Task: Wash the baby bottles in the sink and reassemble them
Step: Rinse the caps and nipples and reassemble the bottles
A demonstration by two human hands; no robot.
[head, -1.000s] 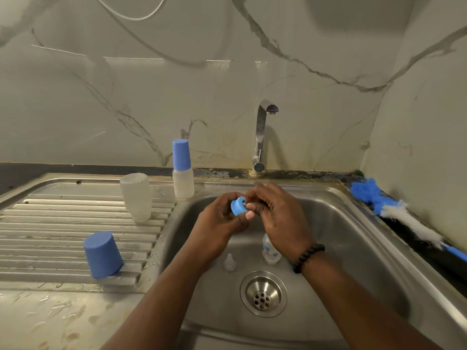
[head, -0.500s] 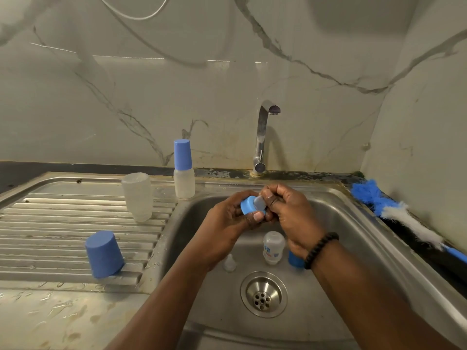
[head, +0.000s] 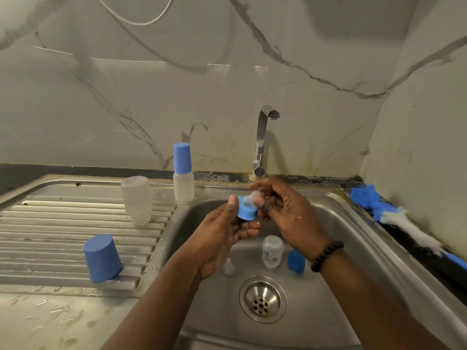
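Over the steel sink [head: 353,223], my left hand [head: 222,231] grips a blue bottle ring [head: 246,212]. My right hand [head: 285,210] pinches the clear teat [head: 250,198] that sticks up out of the ring. In the basin lie a small clear bottle [head: 272,251] with print on it, a blue cap [head: 295,260] and a loose clear teat [head: 228,267]. On the drainboard [head: 38,223] stand an upturned clear bottle [head: 136,199] and an upturned blue cap [head: 102,258]. An assembled bottle with a blue cap [head: 183,173] stands at the sink's back rim.
The tap [head: 262,137] rises behind the hands, with no water running. A blue and white bottle brush [head: 399,221] lies along the right counter edge by the wall. The drain [head: 262,299] sits at the basin's front. The counter at the front left is wet.
My right hand has pulled the clear teat up through the blue ring. The ring has turned more upright in my left hand, and the blue cap in the basin has come into sight.
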